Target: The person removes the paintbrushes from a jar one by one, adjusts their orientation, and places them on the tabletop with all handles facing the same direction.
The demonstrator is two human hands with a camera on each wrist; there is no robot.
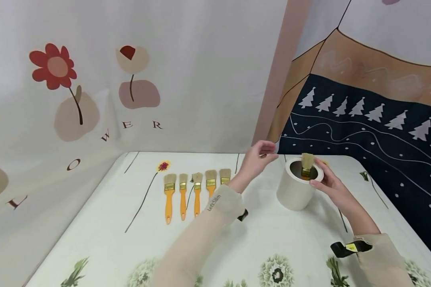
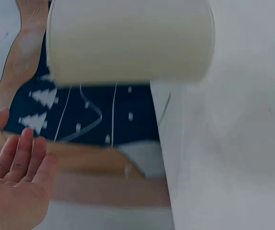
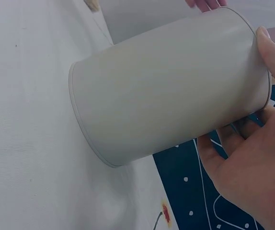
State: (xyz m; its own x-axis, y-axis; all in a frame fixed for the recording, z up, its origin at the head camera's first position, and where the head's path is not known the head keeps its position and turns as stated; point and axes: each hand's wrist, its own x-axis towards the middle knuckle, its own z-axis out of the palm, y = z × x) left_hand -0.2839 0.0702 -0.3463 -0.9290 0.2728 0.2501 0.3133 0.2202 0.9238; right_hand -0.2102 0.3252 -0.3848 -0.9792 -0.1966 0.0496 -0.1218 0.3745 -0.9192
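Observation:
My right hand (image 1: 332, 183) grips the rim of an off-white cylindrical holder (image 1: 295, 193), thumb at the near rim and fingers around the far right side. In the right wrist view that thumb (image 3: 274, 55) lies along the rim while the fingers support the wall. One paintbrush (image 1: 307, 163) stands in the holder, pale bristles up; its handle is hidden inside. My left hand (image 1: 256, 161) hovers left of the holder, with loosely bent fingers and nothing in them. In the left wrist view this hand (image 2: 20, 187) is apart from the holder (image 2: 130, 43).
Several paintbrushes (image 1: 197, 195) with orange handles lie side by side on the white flower-printed tablecloth (image 1: 258, 239), bristles pointing away; my left forearm covers part of the row. A printed curtain (image 1: 201, 79) hangs behind the table, and a dark tree-patterned cloth (image 1: 362, 131) hangs at right.

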